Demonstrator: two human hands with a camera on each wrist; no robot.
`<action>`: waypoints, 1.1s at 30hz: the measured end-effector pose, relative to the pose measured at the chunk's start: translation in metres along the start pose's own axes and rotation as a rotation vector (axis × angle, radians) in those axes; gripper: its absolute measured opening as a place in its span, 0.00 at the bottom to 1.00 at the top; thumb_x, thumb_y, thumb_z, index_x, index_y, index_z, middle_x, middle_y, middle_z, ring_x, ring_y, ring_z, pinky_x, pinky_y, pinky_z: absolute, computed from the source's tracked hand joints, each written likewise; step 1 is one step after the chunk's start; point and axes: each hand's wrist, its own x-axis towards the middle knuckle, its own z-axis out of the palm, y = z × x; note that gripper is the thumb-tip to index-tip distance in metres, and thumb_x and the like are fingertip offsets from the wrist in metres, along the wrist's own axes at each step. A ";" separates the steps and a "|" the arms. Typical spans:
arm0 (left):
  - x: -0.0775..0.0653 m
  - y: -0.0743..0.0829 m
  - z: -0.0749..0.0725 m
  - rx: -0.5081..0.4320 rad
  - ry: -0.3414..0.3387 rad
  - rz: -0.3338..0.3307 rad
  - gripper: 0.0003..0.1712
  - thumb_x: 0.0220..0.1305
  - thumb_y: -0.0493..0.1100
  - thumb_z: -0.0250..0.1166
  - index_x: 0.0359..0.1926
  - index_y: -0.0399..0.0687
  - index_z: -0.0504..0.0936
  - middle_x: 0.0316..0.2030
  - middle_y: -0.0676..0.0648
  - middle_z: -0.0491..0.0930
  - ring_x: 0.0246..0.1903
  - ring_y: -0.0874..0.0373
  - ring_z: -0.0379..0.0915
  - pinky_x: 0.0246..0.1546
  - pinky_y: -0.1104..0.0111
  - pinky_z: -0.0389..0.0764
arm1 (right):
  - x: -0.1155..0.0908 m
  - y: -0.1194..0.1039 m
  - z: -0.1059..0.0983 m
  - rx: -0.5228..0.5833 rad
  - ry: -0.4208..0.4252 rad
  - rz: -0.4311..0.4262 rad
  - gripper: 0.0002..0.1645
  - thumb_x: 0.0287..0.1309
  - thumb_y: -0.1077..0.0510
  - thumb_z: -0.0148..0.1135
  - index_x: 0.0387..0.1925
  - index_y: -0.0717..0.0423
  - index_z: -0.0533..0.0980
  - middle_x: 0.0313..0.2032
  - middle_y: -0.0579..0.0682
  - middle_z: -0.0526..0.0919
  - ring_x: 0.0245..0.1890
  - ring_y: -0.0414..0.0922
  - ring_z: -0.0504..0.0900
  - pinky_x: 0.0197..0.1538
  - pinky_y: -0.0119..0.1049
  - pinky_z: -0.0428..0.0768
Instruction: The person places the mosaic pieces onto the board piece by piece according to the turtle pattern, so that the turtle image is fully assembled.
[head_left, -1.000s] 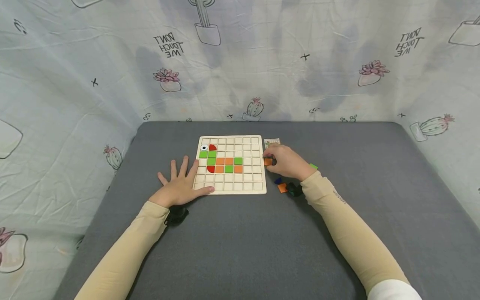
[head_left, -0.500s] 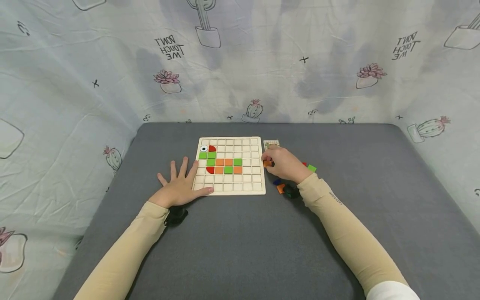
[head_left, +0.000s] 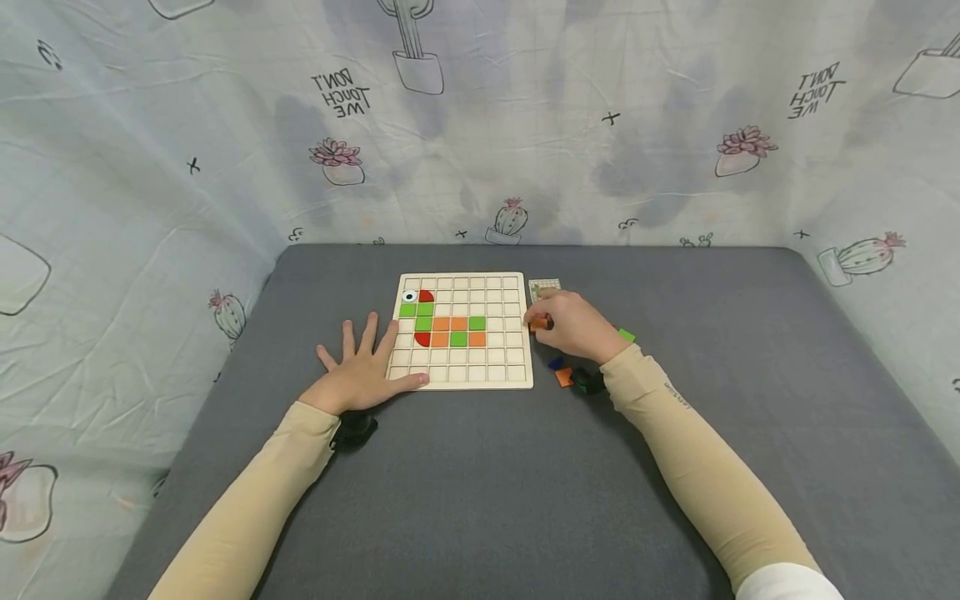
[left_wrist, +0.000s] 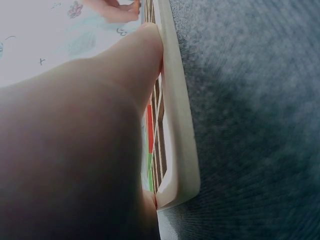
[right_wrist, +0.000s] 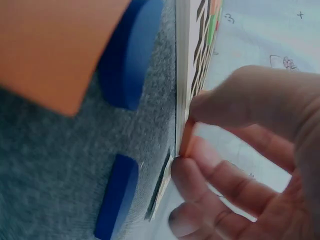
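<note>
the left hand [head_left: 358,373] lies with fingers spread, its thumb over the near left corner of the board [head_left: 502,358]; the right hand [head_left: 576,327] pinches an orange tile [right_wrist: 187,138] just beside the board's right edge, perhaps touching it; blue pieces [right_wrist: 127,60] lie nearby

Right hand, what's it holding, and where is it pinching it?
The right hand pinches an orange tile by two opposite edges, between thumb and fingers.

Head view softly lit; left-wrist backdrop [left_wrist: 37,37] overexposed, left hand [left_wrist: 95,125] half-shadowed.
</note>
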 end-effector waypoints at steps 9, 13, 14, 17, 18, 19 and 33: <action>0.002 -0.004 0.003 -0.013 -0.006 -0.003 0.73 0.55 0.90 0.50 0.85 0.55 0.34 0.83 0.35 0.23 0.77 0.25 0.09 0.60 0.18 0.20 | 0.004 -0.010 0.000 0.027 0.040 -0.021 0.10 0.63 0.63 0.70 0.45 0.55 0.87 0.39 0.50 0.83 0.37 0.47 0.79 0.42 0.42 0.78; 0.000 -0.003 0.004 -0.016 -0.014 -0.003 0.72 0.56 0.90 0.51 0.85 0.55 0.34 0.82 0.35 0.22 0.77 0.25 0.09 0.60 0.18 0.19 | 0.012 -0.016 0.002 0.044 0.028 -0.033 0.10 0.62 0.63 0.70 0.46 0.56 0.87 0.39 0.50 0.82 0.39 0.49 0.82 0.45 0.43 0.81; 0.000 -0.004 0.004 -0.013 -0.016 -0.006 0.72 0.56 0.90 0.51 0.85 0.55 0.33 0.83 0.36 0.22 0.77 0.26 0.08 0.60 0.18 0.19 | 0.015 -0.017 0.002 0.041 0.023 -0.040 0.10 0.62 0.63 0.70 0.45 0.56 0.87 0.39 0.51 0.83 0.40 0.49 0.82 0.45 0.43 0.81; 0.001 -0.004 0.005 -0.013 -0.016 -0.005 0.72 0.56 0.89 0.51 0.85 0.55 0.34 0.83 0.36 0.22 0.77 0.26 0.08 0.60 0.18 0.20 | 0.023 -0.021 0.004 0.040 0.004 -0.049 0.10 0.62 0.64 0.69 0.45 0.57 0.87 0.40 0.50 0.84 0.40 0.48 0.82 0.46 0.42 0.81; 0.000 -0.003 0.005 -0.013 -0.014 -0.006 0.71 0.57 0.89 0.51 0.85 0.55 0.34 0.83 0.36 0.22 0.77 0.26 0.09 0.61 0.18 0.20 | 0.025 -0.022 0.005 0.038 -0.002 -0.054 0.10 0.62 0.64 0.69 0.45 0.57 0.87 0.40 0.51 0.84 0.40 0.48 0.82 0.47 0.43 0.82; 0.000 -0.002 0.005 -0.012 -0.012 -0.005 0.71 0.57 0.89 0.51 0.85 0.55 0.34 0.83 0.35 0.23 0.77 0.26 0.09 0.61 0.18 0.20 | 0.028 -0.023 0.006 0.035 -0.009 -0.057 0.10 0.62 0.64 0.69 0.45 0.57 0.87 0.40 0.50 0.84 0.40 0.47 0.82 0.47 0.42 0.82; -0.003 0.003 0.001 0.021 -0.013 -0.009 0.69 0.60 0.85 0.52 0.85 0.52 0.35 0.83 0.34 0.25 0.78 0.24 0.13 0.61 0.17 0.25 | 0.048 -0.029 0.018 0.033 -0.078 -0.096 0.10 0.62 0.66 0.67 0.44 0.56 0.87 0.37 0.51 0.82 0.35 0.45 0.74 0.41 0.37 0.74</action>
